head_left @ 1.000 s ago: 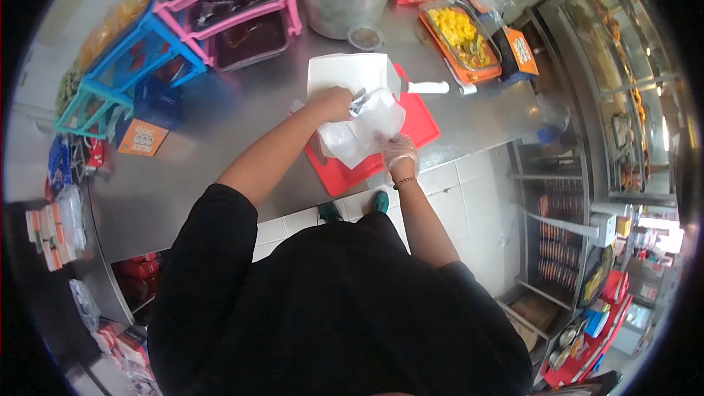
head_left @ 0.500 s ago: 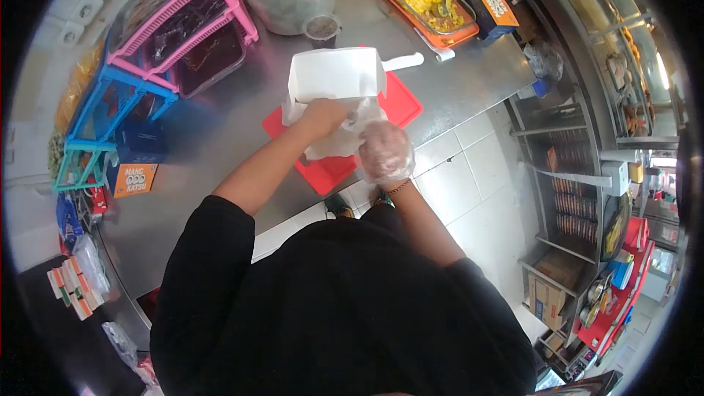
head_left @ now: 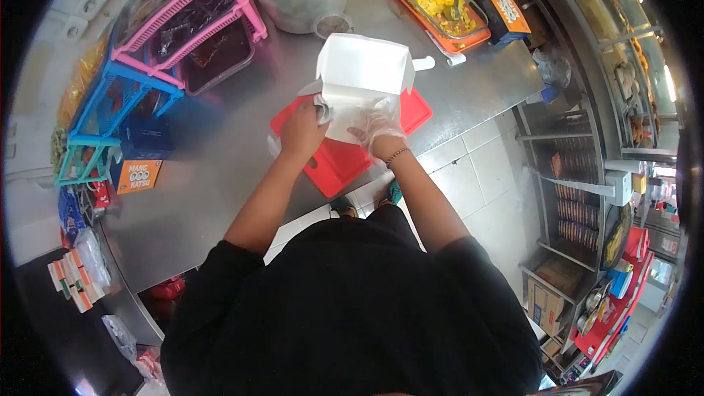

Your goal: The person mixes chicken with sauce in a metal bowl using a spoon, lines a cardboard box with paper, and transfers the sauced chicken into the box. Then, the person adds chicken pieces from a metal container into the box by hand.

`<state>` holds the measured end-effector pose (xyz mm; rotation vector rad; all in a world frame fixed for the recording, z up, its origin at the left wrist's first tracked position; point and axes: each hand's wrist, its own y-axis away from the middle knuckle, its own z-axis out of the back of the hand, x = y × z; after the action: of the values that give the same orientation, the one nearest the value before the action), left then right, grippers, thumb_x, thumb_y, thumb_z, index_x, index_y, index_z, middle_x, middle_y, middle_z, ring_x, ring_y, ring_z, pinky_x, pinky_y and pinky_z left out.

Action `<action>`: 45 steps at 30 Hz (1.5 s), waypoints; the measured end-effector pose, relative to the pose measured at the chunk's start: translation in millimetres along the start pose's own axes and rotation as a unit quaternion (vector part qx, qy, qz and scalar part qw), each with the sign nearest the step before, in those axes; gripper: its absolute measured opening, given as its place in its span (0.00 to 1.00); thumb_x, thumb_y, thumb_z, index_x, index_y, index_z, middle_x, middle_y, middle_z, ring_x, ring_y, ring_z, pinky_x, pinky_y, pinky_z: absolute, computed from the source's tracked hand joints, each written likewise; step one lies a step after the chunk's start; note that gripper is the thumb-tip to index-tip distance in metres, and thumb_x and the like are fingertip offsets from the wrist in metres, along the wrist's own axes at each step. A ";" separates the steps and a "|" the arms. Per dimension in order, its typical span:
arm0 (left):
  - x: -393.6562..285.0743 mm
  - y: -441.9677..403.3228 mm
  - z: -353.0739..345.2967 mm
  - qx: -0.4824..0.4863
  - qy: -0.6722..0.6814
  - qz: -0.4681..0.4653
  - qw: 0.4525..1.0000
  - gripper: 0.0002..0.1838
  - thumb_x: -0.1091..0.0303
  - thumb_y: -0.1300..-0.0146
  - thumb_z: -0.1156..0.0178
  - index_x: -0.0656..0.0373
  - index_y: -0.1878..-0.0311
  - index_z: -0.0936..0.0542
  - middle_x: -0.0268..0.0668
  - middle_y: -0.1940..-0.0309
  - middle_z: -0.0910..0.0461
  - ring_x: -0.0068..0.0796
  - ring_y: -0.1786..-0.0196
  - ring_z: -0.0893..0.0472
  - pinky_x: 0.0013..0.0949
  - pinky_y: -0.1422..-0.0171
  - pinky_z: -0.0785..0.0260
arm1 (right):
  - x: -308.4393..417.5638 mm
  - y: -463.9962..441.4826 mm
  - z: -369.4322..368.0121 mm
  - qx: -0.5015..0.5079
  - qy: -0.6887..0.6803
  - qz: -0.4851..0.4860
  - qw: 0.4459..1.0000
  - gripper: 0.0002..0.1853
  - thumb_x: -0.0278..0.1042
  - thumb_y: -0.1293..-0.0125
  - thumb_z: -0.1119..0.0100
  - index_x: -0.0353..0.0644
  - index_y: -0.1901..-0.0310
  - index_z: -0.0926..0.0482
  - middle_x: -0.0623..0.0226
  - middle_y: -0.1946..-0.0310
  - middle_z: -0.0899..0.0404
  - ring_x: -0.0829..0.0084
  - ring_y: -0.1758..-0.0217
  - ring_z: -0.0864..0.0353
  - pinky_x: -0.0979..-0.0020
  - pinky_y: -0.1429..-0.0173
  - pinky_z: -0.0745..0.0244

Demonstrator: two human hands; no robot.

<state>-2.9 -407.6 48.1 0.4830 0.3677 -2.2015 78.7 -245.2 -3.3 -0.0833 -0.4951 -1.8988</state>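
Observation:
An opened white cardboard takeaway box (head_left: 365, 66) with its lid raised rests over a red cutting board (head_left: 334, 171). My left hand (head_left: 304, 130), bare, is closed on the box's left side near a folded flap. Around the front right side of the box is my right hand (head_left: 383, 128), in a clear plastic glove, its thumb reaching over the inside. A strip of clear plastic (head_left: 273, 147) shows beside my left wrist. From behind the box, to its right, sticks out a white handle (head_left: 424, 63). Part of the box floor is hidden by my fingers.
Behind the box stand a small lidded cup (head_left: 332, 26) and a large clear tub (head_left: 297, 0) with leaves. A tray of yellow food (head_left: 438, 7) lies back right. Pink and blue racks (head_left: 147, 77) line the left, above an orange box (head_left: 138, 176).
The box has shifted right and tilted. My left hand has moved to its left side, and my gloved right hand has come up to the box's front right.

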 end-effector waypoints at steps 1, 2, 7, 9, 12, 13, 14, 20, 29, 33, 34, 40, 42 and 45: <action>7.0 7.1 -3.7 -0.008 0.007 0.042 0.999 0.15 0.66 0.50 0.38 0.61 0.59 0.26 0.45 0.66 0.21 0.49 0.64 0.21 0.43 0.60 0.28 | 1.4 -6.9 -4.3 0.037 0.037 -0.018 0.998 0.31 0.56 0.40 0.47 0.40 0.43 0.31 0.51 0.48 0.27 0.55 0.46 0.27 0.62 0.45 0.31; 21.7 13.1 -22.3 0.002 0.076 0.077 0.994 0.19 0.65 0.54 0.35 0.60 0.58 0.26 0.47 0.67 0.21 0.49 0.64 0.21 0.44 0.60 0.28 | 3.0 -7.7 -5.3 0.005 0.070 -0.010 0.997 0.31 0.56 0.39 0.48 0.39 0.43 0.31 0.51 0.48 0.27 0.56 0.45 0.27 0.62 0.44 0.31; 7.6 40.5 -42.9 -0.020 0.213 0.144 0.966 0.19 0.66 0.54 0.36 0.62 0.58 0.27 0.50 0.69 0.21 0.51 0.63 0.20 0.45 0.60 0.28 | 36.0 6.8 35.2 0.039 0.057 -0.118 0.991 0.29 0.55 0.37 0.53 0.37 0.46 0.28 0.52 0.47 0.27 0.58 0.43 0.27 0.64 0.41 0.32; -7.3 52.9 -43.7 -0.032 0.213 0.144 0.966 0.19 0.66 0.54 0.36 0.62 0.58 0.26 0.51 0.69 0.21 0.51 0.63 0.20 0.44 0.61 0.28 | 20.6 -13.1 4.4 0.061 0.074 -0.108 0.990 0.26 0.53 0.38 0.51 0.38 0.49 0.26 0.55 0.48 0.25 0.61 0.44 0.26 0.65 0.42 0.31; -10.1 67.8 -56.7 -0.041 0.291 0.172 0.940 0.18 0.64 0.52 0.35 0.64 0.60 0.26 0.49 0.69 0.21 0.48 0.64 0.20 0.42 0.61 0.29 | 2.5 -22.9 -19.7 0.023 0.127 -0.028 0.991 0.23 0.50 0.39 0.49 0.40 0.52 0.24 0.57 0.51 0.23 0.62 0.47 0.24 0.65 0.44 0.29; -9.8 72.6 -61.6 -0.035 0.322 0.186 0.928 0.19 0.63 0.51 0.34 0.64 0.60 0.26 0.49 0.69 0.21 0.48 0.64 0.20 0.42 0.61 0.29 | -1.8 -22.9 -24.9 -0.002 0.149 0.009 0.989 0.22 0.49 0.40 0.49 0.41 0.53 0.23 0.58 0.51 0.23 0.62 0.48 0.23 0.66 0.45 0.29; -12.7 75.6 -60.4 -0.031 0.330 0.186 0.925 0.19 0.63 0.50 0.34 0.64 0.60 0.26 0.48 0.69 0.21 0.47 0.64 0.20 0.41 0.61 0.29 | 0.5 -18.3 -18.6 0.000 0.095 -0.014 0.995 0.21 0.49 0.39 0.49 0.42 0.54 0.23 0.57 0.53 0.23 0.61 0.50 0.23 0.65 0.47 0.28; -22.8 80.8 -39.2 -0.006 0.346 0.188 0.919 0.18 0.59 0.48 0.34 0.63 0.63 0.26 0.45 0.71 0.21 0.43 0.67 0.20 0.40 0.63 0.30 | 15.5 -7.6 20.7 0.039 -0.125 -0.084 0.988 0.19 0.48 0.39 0.50 0.44 0.56 0.22 0.54 0.55 0.22 0.55 0.53 0.23 0.61 0.48 0.30; -19.1 64.5 -2.5 -0.042 0.179 -0.036 0.982 0.14 0.63 0.49 0.36 0.62 0.65 0.25 0.42 0.70 0.21 0.42 0.63 0.19 0.39 0.63 0.28 | -2.0 -4.1 28.6 0.013 -0.031 -0.060 0.998 0.18 0.42 0.39 0.49 0.43 0.51 0.24 0.55 0.51 0.24 0.56 0.48 0.25 0.64 0.45 0.30; -16.2 11.5 -5.8 0.147 -0.014 -0.202 0.968 0.10 0.69 0.52 0.45 0.60 0.64 0.23 0.40 0.70 0.23 0.43 0.62 0.20 0.42 0.60 0.28 | -1.1 -1.4 49.7 0.112 0.061 -0.064 0.990 0.21 0.44 0.38 0.51 0.44 0.45 0.28 0.58 0.45 0.28 0.61 0.41 0.29 0.65 0.41 0.33; -15.5 0.1 -15.1 0.189 -0.043 -0.254 0.948 0.10 0.70 0.51 0.45 0.60 0.64 0.23 0.41 0.69 0.22 0.43 0.62 0.20 0.42 0.59 0.28 | -0.4 -3.0 51.7 0.159 0.101 -0.057 0.980 0.22 0.44 0.37 0.51 0.45 0.43 0.30 0.58 0.42 0.30 0.63 0.39 0.31 0.66 0.39 0.34; -32.2 -15.8 -15.0 0.334 -0.252 -0.265 0.869 0.08 0.69 0.51 0.45 0.55 0.72 0.17 0.42 0.70 0.18 0.40 0.65 0.18 0.41 0.62 0.26 | -18.0 -17.5 38.0 0.139 -0.039 -0.052 0.988 0.26 0.40 0.36 0.55 0.45 0.36 0.38 0.61 0.36 0.39 0.65 0.34 0.37 0.61 0.35 0.38; -36.2 -13.0 -15.2 0.323 -0.256 -0.239 0.879 0.07 0.69 0.51 0.44 0.55 0.74 0.17 0.41 0.72 0.18 0.39 0.66 0.18 0.41 0.65 0.26 | -10.4 -10.9 53.0 0.128 0.044 0.019 0.991 0.24 0.37 0.36 0.55 0.44 0.38 0.36 0.60 0.38 0.35 0.64 0.36 0.34 0.61 0.38 0.35; -43.4 2.1 -6.8 0.311 -0.225 -0.248 0.889 0.07 0.69 0.51 0.44 0.56 0.74 0.17 0.41 0.72 0.18 0.39 0.66 0.18 0.41 0.66 0.26 | -18.4 -10.7 52.2 0.115 0.128 0.052 0.984 0.21 0.36 0.37 0.55 0.44 0.43 0.31 0.58 0.43 0.30 0.62 0.41 0.28 0.61 0.43 0.31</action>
<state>25.3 -376.9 61.8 0.1945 -0.5489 -2.8306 66.8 -206.2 35.7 0.2780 -0.5186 -1.7080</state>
